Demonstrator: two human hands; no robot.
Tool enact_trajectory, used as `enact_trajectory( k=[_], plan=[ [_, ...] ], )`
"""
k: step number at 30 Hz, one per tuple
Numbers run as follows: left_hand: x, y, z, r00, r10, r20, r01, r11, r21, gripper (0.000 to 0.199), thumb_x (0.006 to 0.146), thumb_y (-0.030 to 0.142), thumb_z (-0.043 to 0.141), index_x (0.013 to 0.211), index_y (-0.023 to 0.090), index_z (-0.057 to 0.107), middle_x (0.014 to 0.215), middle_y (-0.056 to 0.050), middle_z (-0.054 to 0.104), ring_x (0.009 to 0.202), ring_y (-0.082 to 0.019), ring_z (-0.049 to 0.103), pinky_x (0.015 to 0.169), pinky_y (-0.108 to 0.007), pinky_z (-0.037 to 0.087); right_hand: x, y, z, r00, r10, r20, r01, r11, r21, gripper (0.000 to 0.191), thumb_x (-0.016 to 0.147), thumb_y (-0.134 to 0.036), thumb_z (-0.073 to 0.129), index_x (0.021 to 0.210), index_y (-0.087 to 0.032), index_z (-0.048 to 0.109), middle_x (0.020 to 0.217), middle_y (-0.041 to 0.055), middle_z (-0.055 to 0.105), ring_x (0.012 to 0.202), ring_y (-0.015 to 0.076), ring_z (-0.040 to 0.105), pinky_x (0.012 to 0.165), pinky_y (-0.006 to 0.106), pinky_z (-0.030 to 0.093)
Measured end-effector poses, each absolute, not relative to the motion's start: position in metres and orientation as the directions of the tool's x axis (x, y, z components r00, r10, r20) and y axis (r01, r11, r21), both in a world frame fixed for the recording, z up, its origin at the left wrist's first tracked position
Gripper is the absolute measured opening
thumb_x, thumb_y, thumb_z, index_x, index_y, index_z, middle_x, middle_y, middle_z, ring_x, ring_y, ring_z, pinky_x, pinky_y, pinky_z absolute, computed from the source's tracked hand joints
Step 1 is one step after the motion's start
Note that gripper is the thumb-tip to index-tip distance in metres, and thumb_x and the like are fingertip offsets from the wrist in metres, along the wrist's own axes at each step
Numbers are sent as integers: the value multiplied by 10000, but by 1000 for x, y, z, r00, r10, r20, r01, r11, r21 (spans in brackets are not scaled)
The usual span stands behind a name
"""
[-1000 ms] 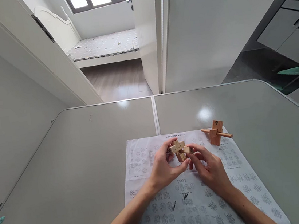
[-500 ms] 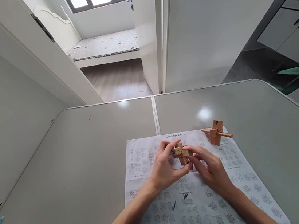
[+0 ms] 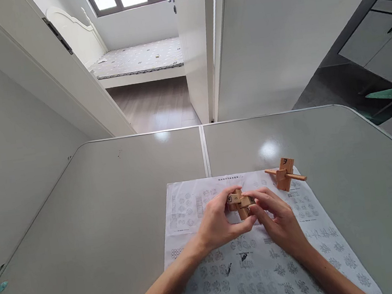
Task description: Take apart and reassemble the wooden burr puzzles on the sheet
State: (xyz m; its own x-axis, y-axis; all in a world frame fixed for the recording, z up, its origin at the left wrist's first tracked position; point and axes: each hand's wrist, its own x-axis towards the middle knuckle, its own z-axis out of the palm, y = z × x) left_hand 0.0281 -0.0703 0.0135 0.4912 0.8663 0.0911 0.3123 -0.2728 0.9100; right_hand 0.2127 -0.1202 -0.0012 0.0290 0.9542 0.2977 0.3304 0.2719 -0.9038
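Observation:
Between my two hands is a wooden interlocking puzzle (image 3: pixel 240 202) made of crossed blocks, with black marks on some block faces. My left hand (image 3: pixel 217 219) grips it from the left, index finger over the top and thumb near its lower end. The fingertips and thumb of my right hand (image 3: pixel 276 217) pinch its right side. Under the hands lies a large printed sheet (image 3: pixel 194 243) with rows of assembly drawings. A second wooden puzzle (image 3: pixel 285 174), a flat plate crossed by a thin rod, stands on the sheet's upper right edge.
The grey table (image 3: pixel 118 215) has a white seam (image 3: pixel 204 150) running to its far edge. Beyond it, an open door (image 3: pixel 197 45) shows a bed (image 3: pixel 141 60) in another room. A cabinet (image 3: pixel 377 41) stands at the far right.
The puzzle has turned slightly in my hands, and its blocks appear closer together. My fingers have shifted a little around it. The second puzzle stays where it was on the sheet.

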Motion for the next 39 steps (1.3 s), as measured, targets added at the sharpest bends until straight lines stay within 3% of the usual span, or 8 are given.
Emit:
enact_trajectory(
  k=[10, 16, 25, 29, 39],
  plan=[
    [26, -69, 26, 522, 849, 83, 149, -187, 971, 563, 839, 327, 800, 1343, 202, 584, 996, -48, 727, 856, -178, 681, 813, -306, 566, 210, -119, -5, 106, 984, 144, 252, 113, -961, 289, 1117, -439, 503, 1298, -261, 641, 1160, 65, 594, 702, 133, 646, 592, 265, 547],
    [21, -67, 26, 561, 826, 59, 121, -152, 981, 599, 839, 355, 812, 1372, 212, 578, 1021, -46, 704, 881, -184, 657, 842, -322, 558, 210, -119, -5, -41, 988, 146, 316, 152, -937, 256, 1125, -422, 486, 1215, -228, 627, 934, 36, 656, 761, 183, 655, 678, 292, 532],
    [18, -62, 24, 569, 820, 56, 77, -121, 990, 631, 768, 466, 906, 1313, 231, 692, 1230, -89, 744, 1097, -271, 702, 998, -395, 556, 211, -121, -1, -82, 975, 205, 424, 220, -879, 316, 1136, -438, 410, 978, -240, 599, 801, 12, 630, 679, 189, 566, 627, 300, 463],
    [19, -60, 26, 535, 835, 126, 41, -174, 984, 602, 690, 467, 961, 1208, 227, 772, 1261, -109, 726, 1154, -305, 695, 1052, -430, 548, 211, -123, -1, -101, 980, 172, 405, 199, -892, 366, 1136, -465, 391, 918, -242, 582, 809, 21, 644, 690, 192, 574, 619, 300, 463],
    [18, -65, 23, 538, 840, 66, 32, -98, 995, 577, 727, 441, 925, 1228, 213, 754, 1135, -85, 750, 1043, -266, 701, 955, -371, 562, 209, -122, 4, -165, 985, 50, 239, 89, -967, 474, 1117, -563, 382, 799, -235, 508, 678, -26, 474, 592, 157, 414, 567, 288, 380]
  ],
)
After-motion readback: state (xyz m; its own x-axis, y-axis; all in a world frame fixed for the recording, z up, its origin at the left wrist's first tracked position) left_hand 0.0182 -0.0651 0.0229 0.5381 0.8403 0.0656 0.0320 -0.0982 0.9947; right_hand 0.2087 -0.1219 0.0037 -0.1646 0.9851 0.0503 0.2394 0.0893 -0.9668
